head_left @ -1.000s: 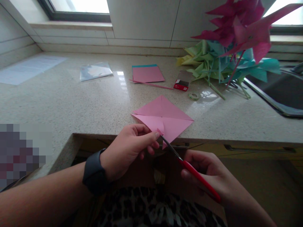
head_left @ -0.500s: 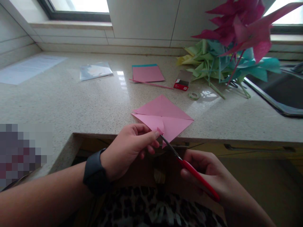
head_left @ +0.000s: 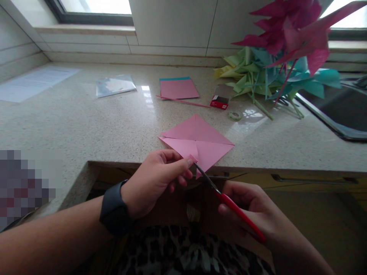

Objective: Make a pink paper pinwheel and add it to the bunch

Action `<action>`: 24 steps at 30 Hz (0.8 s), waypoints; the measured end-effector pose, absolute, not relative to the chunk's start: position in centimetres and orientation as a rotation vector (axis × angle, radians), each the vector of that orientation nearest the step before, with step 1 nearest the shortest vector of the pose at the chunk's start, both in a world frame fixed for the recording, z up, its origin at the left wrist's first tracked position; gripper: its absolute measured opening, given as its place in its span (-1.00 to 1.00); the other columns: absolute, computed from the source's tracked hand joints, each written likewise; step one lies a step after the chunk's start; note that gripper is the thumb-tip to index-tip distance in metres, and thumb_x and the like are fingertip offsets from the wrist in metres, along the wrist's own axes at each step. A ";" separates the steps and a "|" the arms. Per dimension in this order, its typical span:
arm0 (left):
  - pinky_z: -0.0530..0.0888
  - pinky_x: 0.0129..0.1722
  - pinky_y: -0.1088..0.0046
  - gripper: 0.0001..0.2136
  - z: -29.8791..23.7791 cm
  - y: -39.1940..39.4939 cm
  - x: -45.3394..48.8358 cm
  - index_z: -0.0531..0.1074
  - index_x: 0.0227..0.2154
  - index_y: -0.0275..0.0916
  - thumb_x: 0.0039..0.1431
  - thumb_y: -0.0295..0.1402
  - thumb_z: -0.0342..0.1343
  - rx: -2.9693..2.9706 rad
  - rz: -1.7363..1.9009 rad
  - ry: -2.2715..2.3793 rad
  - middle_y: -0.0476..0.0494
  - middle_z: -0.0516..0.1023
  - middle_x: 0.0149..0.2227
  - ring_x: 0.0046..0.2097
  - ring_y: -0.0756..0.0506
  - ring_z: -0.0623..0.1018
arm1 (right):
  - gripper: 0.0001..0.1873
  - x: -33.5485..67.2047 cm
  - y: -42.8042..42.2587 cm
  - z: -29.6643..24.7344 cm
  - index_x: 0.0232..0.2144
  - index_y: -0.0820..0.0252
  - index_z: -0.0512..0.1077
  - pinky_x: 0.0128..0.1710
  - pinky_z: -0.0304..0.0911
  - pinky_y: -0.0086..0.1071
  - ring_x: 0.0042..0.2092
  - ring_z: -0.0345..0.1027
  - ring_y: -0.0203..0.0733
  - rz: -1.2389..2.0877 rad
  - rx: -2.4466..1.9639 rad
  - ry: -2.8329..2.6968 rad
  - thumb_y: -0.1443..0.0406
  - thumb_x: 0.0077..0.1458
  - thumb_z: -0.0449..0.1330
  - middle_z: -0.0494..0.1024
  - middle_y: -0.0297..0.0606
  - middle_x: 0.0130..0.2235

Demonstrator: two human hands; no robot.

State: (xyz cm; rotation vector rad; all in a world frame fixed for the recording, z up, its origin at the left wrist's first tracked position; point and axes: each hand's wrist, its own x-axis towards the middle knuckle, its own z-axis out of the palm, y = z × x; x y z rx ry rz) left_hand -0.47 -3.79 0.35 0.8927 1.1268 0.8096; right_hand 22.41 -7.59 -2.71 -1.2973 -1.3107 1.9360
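Head view, down onto a speckled counter (head_left: 114, 126): pink paper (head_left: 208, 131) laid out as a diamond at the front edge, nearest corner jutting out past it, lines running in from the corners towards a small dot at the centre. At its near side, left hand (head_left: 159, 177) with thumb and fingers pinched on a curled-over flap, dark watch (head_left: 114, 210) at the wrist. Right hand (head_left: 258, 204) with fingers wrapped around the red handles of the scissors (head_left: 229, 203), blades slanting up and leftward to the paper, tips right by the left thumb; impossible to tell whether parted. Behind the diamond, stacked pink and blue sheets (head_left: 179, 88), thin pink stick (head_left: 186, 102) along their front, small red box (head_left: 220, 103), roll of tape (head_left: 235, 115). Farther right, colourful paper pinwheels (head_left: 304, 44) beside the sink (head_left: 338, 112); farther left, clear packet (head_left: 116, 86) and white printed sheet (head_left: 34, 84).
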 end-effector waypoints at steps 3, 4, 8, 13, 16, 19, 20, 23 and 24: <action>0.26 -0.66 0.74 -0.74 0.3 -3.8 -0.4 0.49 -0.45 -0.31 0.15 -0.19 0.30 0.885 0.824 1.117 -0.03 0.56 -0.46 -0.53 0.13 0.41 | -0.51 22.4 -7.6 -2.7 -0.50 0.17 0.25 -0.65 -0.14 -0.56 -0.58 0.00 -0.47 1.948 -1.291 -1.307 -0.03 0.05 0.35 0.23 -0.49 -0.58; 0.26 -0.66 0.74 -0.74 0.3 -3.8 -0.4 0.49 -0.46 -0.31 0.15 -0.20 0.30 0.881 0.830 1.112 -0.03 0.55 -0.46 -0.53 0.13 0.41 | -0.52 22.4 -7.6 -2.7 -0.50 0.17 0.26 -0.65 -0.14 -0.55 -0.58 -0.01 -0.46 1.947 -1.291 -1.311 -0.04 0.05 0.35 0.23 -0.49 -0.58; 0.25 -0.66 0.75 -0.75 0.3 -4.0 -0.2 0.50 -0.44 -0.30 0.15 -0.20 0.31 0.835 0.867 1.092 -0.01 0.54 -0.48 -0.54 0.14 0.39 | -0.52 22.2 -7.6 -2.8 -0.51 0.18 0.28 -0.61 -0.10 -0.52 -0.54 0.01 -0.43 1.833 -1.297 -1.411 -0.05 0.06 0.33 0.26 -0.45 -0.55; 0.22 -0.65 0.75 -0.73 0.4 -4.4 0.1 0.48 -0.44 -0.29 0.15 -0.17 0.31 0.797 0.930 1.062 0.03 0.50 -0.51 -0.57 0.17 0.34 | -0.56 21.4 -7.9 -3.1 -0.50 0.18 0.29 -0.51 0.05 -0.45 -0.46 0.11 -0.34 1.577 -1.311 -1.622 -0.02 0.13 0.27 0.34 -0.37 -0.49; 0.22 -0.64 0.76 -0.73 0.5 -4.5 0.2 0.46 -0.44 -0.29 0.16 -0.18 0.30 0.778 0.956 1.061 0.04 0.49 -0.52 -0.58 0.17 0.33 | -0.59 20.8 -8.3 -3.6 -0.48 0.17 0.30 -0.50 0.07 -0.43 -0.46 0.13 -0.33 1.491 -1.303 -1.686 -0.01 0.17 0.24 0.35 -0.37 -0.49; 0.23 -0.63 0.76 -0.73 0.6 -4.5 0.3 0.45 -0.44 -0.29 0.17 -0.18 0.30 0.766 0.966 1.074 0.04 0.49 -0.51 -0.57 0.17 0.33 | -0.60 20.5 -8.6 -4.0 -0.47 0.16 0.29 -0.50 0.07 -0.43 -0.46 0.13 -0.33 1.438 -1.313 -1.700 0.01 0.19 0.23 0.35 -0.38 -0.49; 0.23 -0.62 0.76 -0.73 0.6 -4.5 0.3 0.45 -0.44 -0.29 0.16 -0.18 0.30 0.764 0.967 1.081 0.04 0.49 -0.51 -0.56 0.17 0.33 | -0.60 20.4 -8.7 -4.2 -0.47 0.15 0.28 -0.51 0.07 -0.43 -0.47 0.13 -0.33 1.419 -1.313 -1.702 0.01 0.19 0.22 0.34 -0.39 -0.49; 0.23 -0.62 0.75 -0.72 0.6 -4.5 0.4 0.44 -0.44 -0.29 0.16 -0.17 0.30 0.758 0.970 1.086 0.04 0.48 -0.52 -0.56 0.16 0.33 | -0.61 20.3 -8.7 -4.4 -0.47 0.14 0.27 -0.52 0.05 -0.43 -0.48 0.11 -0.34 1.383 -1.298 -1.707 0.03 0.21 0.21 0.33 -0.41 -0.50; 0.22 -0.62 0.75 -0.71 0.6 -4.5 0.4 0.44 -0.44 -0.29 0.16 -0.17 0.30 0.754 0.971 1.082 0.04 0.48 -0.52 -0.56 0.16 0.33 | -0.62 20.2 -8.7 -4.4 -0.47 0.14 0.27 -0.53 0.05 -0.43 -0.49 0.11 -0.34 1.373 -1.296 -1.708 0.03 0.21 0.21 0.32 -0.41 -0.51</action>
